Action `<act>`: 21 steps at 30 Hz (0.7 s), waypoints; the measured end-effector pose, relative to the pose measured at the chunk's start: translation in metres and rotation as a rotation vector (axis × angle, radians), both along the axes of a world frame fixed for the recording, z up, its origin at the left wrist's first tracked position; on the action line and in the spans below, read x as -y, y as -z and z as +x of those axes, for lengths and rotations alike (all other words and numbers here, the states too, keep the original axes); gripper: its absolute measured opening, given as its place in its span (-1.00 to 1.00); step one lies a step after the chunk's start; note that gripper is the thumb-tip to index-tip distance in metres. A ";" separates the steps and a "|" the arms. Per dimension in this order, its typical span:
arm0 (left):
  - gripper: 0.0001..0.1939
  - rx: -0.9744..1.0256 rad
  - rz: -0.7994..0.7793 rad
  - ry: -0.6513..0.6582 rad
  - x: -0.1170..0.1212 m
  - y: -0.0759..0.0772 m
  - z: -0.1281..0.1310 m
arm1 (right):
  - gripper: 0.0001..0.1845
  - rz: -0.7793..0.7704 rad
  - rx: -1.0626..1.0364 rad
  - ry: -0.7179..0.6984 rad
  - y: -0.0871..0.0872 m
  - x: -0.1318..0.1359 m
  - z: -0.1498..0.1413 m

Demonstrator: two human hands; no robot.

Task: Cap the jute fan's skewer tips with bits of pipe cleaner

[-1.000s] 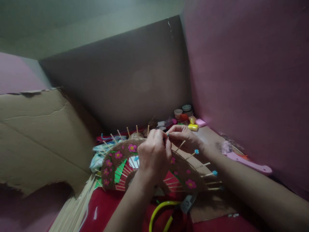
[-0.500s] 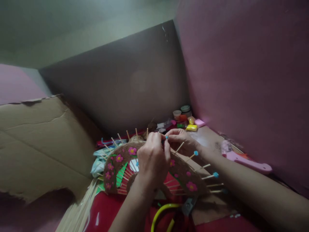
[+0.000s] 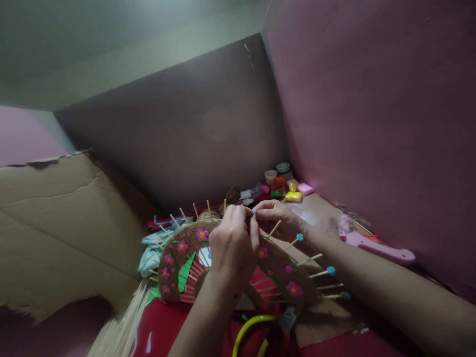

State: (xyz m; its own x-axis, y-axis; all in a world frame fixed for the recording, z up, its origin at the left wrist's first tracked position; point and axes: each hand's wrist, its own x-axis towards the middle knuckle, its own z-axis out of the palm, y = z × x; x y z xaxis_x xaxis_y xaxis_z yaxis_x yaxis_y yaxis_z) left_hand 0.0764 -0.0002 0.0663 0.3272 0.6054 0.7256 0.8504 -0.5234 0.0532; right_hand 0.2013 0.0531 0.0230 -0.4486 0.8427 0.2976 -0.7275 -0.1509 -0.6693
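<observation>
A fan-shaped craft (image 3: 305,267) stands in front of me, its brown band decorated with pink flowers and green stems. Thin wooden sticks (image 3: 273,230) poke out around its curved edge, and some on the right end in blue flower-like tips (image 3: 299,237). My left hand (image 3: 234,243) is closed at the top of the fan, covering part of the band; what its fingers grip is hidden. Thumb and finger of my right hand (image 3: 275,213) pinch a small blue piece (image 3: 254,212) close beside the left fingertips.
Yellow-handled scissors (image 3: 256,325) lie in front of the fan. To the right rests a pink-handled tool (image 3: 375,244). Yellow packets (image 3: 293,197) and small tubs (image 3: 284,169) sit at the back. A bundle of sticks (image 3: 117,322) and a large cardboard piece (image 3: 67,223) are on the left.
The view has shifted slightly. Both hands keep nearly the same pose at the fan's top edge, with the small blue piece still between their fingertips.
</observation>
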 end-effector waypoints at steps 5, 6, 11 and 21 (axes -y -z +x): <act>-0.91 -0.065 -0.036 -0.021 0.004 -0.006 -0.002 | -0.79 0.003 -0.010 0.017 -0.001 0.001 0.000; -0.91 -0.096 -0.051 -0.038 0.005 -0.008 -0.004 | -0.79 0.014 -0.005 0.013 -0.002 0.001 0.000; -0.84 -0.316 -0.042 -0.154 0.020 -0.022 -0.014 | -0.83 0.111 0.046 -0.023 0.001 -0.001 0.002; -0.91 -0.943 -0.060 0.145 0.011 -0.078 0.026 | -0.79 0.136 -0.086 -0.029 0.010 -0.005 -0.007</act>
State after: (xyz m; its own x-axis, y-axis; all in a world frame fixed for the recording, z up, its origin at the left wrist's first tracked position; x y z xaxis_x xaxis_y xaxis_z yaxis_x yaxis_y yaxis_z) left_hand 0.1026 -0.0112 0.1440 0.8361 0.5405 0.0940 0.4840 -0.6459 -0.5904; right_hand 0.1941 0.0581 0.0134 -0.4398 0.7791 0.4468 -0.7800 -0.0847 -0.6201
